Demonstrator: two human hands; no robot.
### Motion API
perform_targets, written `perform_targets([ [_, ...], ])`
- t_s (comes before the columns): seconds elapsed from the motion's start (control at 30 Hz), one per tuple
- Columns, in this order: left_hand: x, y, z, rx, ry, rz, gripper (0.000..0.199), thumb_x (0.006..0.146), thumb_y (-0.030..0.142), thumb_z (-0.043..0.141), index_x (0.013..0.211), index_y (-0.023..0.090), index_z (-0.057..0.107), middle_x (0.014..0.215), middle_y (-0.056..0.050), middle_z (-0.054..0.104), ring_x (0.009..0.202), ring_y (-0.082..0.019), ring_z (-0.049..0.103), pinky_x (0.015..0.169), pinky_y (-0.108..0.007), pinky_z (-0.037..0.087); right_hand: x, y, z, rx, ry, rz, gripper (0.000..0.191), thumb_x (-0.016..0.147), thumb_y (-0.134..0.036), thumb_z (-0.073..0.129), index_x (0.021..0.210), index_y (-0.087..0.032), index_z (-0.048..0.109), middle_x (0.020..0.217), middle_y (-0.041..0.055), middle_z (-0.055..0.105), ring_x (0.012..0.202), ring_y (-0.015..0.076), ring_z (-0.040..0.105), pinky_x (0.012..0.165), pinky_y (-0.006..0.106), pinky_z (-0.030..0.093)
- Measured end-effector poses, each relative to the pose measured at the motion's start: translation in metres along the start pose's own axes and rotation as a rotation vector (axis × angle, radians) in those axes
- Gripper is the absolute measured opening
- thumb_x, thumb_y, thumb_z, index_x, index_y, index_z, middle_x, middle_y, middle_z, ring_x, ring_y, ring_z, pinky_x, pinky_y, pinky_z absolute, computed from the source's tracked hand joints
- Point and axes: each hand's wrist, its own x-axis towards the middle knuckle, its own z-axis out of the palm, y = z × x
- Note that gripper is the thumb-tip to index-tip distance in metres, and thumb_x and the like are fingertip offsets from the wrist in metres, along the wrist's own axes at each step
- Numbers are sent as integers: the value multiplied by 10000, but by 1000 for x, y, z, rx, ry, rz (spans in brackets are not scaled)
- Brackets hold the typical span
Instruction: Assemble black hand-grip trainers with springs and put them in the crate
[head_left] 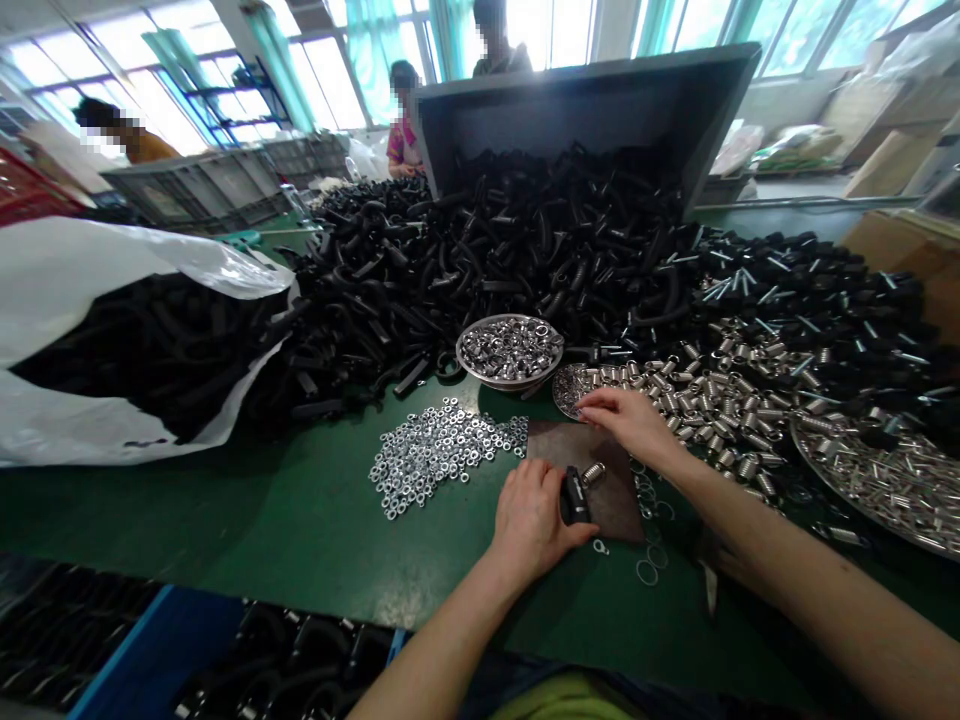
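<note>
My left hand (534,512) holds a small black part (576,496) between thumb and fingers on a brown square plate (611,462). A metal spring (593,474) touches the black part's right side. My right hand (616,412) reaches to a small dish of tiny metal pieces (568,388); its fingertips are pinched together over the dish's edge, and what they hold is too small to make out. Just behind stands a metal bowl (510,352) of shiny rings. Left of the plate lies a spread of metal nuts (435,450).
Black parts (465,250) heap up before a tipped grey bin (585,110). Loose springs (720,400) and a tray of metal pieces (885,480) lie right. A white sack (135,240) is left; thin rings (647,572) lie nearby. Several people are behind.
</note>
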Motion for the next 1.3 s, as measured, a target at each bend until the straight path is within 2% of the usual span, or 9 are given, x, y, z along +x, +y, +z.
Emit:
perform_targets([
  [0.13, -1, 0, 0, 16, -3, 7, 577, 610, 550, 714, 1033, 190, 560, 1016, -68, 541, 959, -251, 490, 834, -389, 423, -51, -4, 16, 244, -50, 29, 181, 812, -310, 485, 852, -161, 580, 722, 20, 671, 627, 133, 612, 597, 263, 483],
  [0.23, -2, 0, 0, 24, -5, 1, 563, 612, 553, 711, 1017, 191, 561, 1007, -66, 542, 945, -246, 495, 825, -382, 426, -66, -6, 21, 410, -61, 70, 184, 781, -332, 519, 811, -166, 591, 656, -10, 615, 556, 121, 559, 555, 259, 452],
  [0.5, -3, 1, 0, 21, 6, 0, 584, 609, 545, 718, 1048, 196, 555, 1025, -63, 548, 966, -247, 494, 833, -379, 424, -58, -11, 11, 54, -169, -40, 243, 798, -175, 473, 867, -175, 706, 836, 41, 666, 534, 111, 554, 586, 275, 449],
  [0.67, -3, 1, -1, 11, 3, -5, 602, 606, 545, 721, 1066, 198, 546, 1050, -64, 548, 987, -251, 491, 844, -384, 419, -55, -16, 9, -13, -146, -161, 325, 785, -109, 452, 967, -196, 706, 852, 42, 704, 718, 153, 621, 694, 291, 468],
  [0.73, -3, 1, -1, 5, -1, -7, 612, 606, 541, 723, 1079, 200, 538, 1062, -65, 546, 997, -252, 489, 846, -386, 419, -55, -17, 10, 23, -154, -208, 343, 782, -96, 433, 988, -185, 693, 858, 47, 691, 674, 139, 610, 682, 295, 468],
  [0.83, -3, 2, -3, 3, -3, -10, 604, 610, 531, 724, 1081, 204, 534, 1059, -64, 546, 1009, -253, 488, 855, -392, 416, -52, -14, 14, 222, -148, -106, 273, 771, -132, 477, 975, -174, 654, 838, 38, 663, 530, 103, 567, 583, 283, 474],
  [0.93, -3, 2, -3, 9, -6, -14, 585, 612, 540, 719, 1058, 204, 545, 1041, -64, 548, 995, -254, 496, 851, -397, 419, -49, -6, 20, 444, -139, 91, 232, 714, -181, 587, 945, -167, 603, 660, -13, 614, 460, 107, 545, 450, 250, 438],
  [1.03, -3, 2, -3, 18, -8, -12, 581, 609, 553, 716, 1041, 200, 553, 1035, -67, 547, 976, -253, 503, 833, -393, 425, -48, 2, 21, 498, -138, 164, 187, 700, -232, 623, 868, -156, 593, 573, -32, 581, 435, 104, 536, 407, 231, 419],
  [1.3, -2, 1, -4, 27, -11, -19, 580, 599, 552, 723, 1024, 193, 559, 1015, -69, 546, 960, -252, 503, 826, -395, 426, -52, 2, 14, 596, -203, 166, 164, 734, -161, 548, 890, -169, 595, 873, 40, 659, 770, 148, 663, 761, 336, 536],
])
